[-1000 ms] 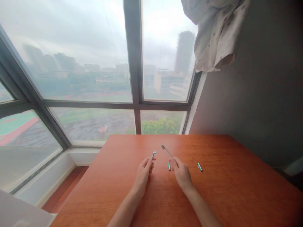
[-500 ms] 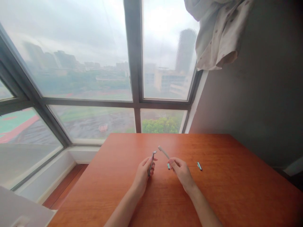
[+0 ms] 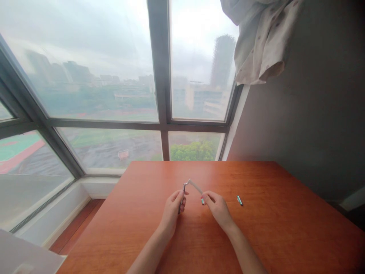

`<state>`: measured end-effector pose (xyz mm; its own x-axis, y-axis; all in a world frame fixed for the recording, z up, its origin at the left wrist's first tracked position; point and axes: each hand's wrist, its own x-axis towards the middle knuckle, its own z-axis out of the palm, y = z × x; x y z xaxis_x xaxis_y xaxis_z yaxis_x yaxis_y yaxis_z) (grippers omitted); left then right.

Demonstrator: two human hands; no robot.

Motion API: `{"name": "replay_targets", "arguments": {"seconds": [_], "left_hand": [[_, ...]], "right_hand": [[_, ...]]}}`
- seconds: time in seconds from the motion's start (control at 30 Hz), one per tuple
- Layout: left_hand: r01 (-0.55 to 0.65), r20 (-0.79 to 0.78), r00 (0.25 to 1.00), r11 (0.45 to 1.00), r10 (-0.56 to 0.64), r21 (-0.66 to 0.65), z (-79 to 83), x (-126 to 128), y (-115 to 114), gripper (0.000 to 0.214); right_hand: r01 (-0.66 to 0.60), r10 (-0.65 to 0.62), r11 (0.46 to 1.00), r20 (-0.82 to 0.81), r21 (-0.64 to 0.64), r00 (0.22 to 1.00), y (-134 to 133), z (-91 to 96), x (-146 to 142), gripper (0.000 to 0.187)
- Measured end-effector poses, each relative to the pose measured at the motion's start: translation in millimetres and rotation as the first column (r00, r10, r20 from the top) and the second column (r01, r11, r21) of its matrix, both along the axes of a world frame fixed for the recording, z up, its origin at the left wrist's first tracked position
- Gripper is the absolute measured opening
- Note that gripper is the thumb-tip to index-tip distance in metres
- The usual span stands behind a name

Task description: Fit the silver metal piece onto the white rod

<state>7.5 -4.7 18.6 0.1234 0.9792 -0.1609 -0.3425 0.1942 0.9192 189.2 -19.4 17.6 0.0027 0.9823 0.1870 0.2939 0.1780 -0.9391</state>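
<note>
Over the orange-brown wooden table [image 3: 256, 236], my left hand [image 3: 173, 209] is closed around a thin grey razor handle [image 3: 183, 191] that stands upright. My right hand [image 3: 218, 207] pinches a slim pale stick-like piece [image 3: 195, 186], which slants up to the left. The tip of that piece meets the top of the handle. A small green-and-white cartridge [image 3: 202, 201] lies on the table just beside my right fingers. A second one [image 3: 240, 200] lies further right.
A large window with dark frames [image 3: 159, 125] stands behind the table's far edge. A grey wall [image 3: 308, 114] runs along the right side. A bunched pale curtain [image 3: 256, 42] hangs at the upper right. The floor drops off to the left.
My right hand has swung the pale piece leftward until its tip touches the top of the handle. My left hand has raised the handle upright and kept its grip.
</note>
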Motion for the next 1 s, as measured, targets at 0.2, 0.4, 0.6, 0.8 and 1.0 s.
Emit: {"name": "replay_targets", "arguments": {"seconds": [0.2, 0.4, 0.6, 0.8, 1.0], "left_hand": [[-0.007, -0.036, 0.999, 0.999, 0.008, 0.039, -0.3, -0.6, -0.7, 0.043], [-0.001, -0.073, 0.997, 0.999, 0.004, 0.036, 1.3, -0.8, -0.3, 0.044], [-0.011, -0.082, 0.996, 0.998, 0.016, 0.059, 4.0, -0.4, -0.9, 0.045], [-0.006, -0.096, 0.995, 0.996, 0.015, 0.092, 7.0, -0.6, -2.4, 0.042], [-0.01, -0.075, 0.997, 0.997, 0.015, 0.073, 7.5, -0.3, -2.5, 0.043]], "right_hand": [[0.02, -0.02, 1.0, -0.039, 0.006, 0.999, -3.1, 4.1, -2.1, 0.044], [0.05, -0.051, 0.997, 0.02, 0.05, 0.998, -4.7, 7.4, -1.9, 0.044], [0.042, -0.045, 0.997, 0.035, 0.069, 0.998, -6.0, 7.3, -1.1, 0.043], [0.038, -0.039, 0.998, 0.034, 0.051, 0.999, -4.9, 6.3, -0.3, 0.045], [0.037, -0.039, 0.998, 0.039, 0.049, 0.999, -5.4, 7.8, 0.0, 0.045]]}}
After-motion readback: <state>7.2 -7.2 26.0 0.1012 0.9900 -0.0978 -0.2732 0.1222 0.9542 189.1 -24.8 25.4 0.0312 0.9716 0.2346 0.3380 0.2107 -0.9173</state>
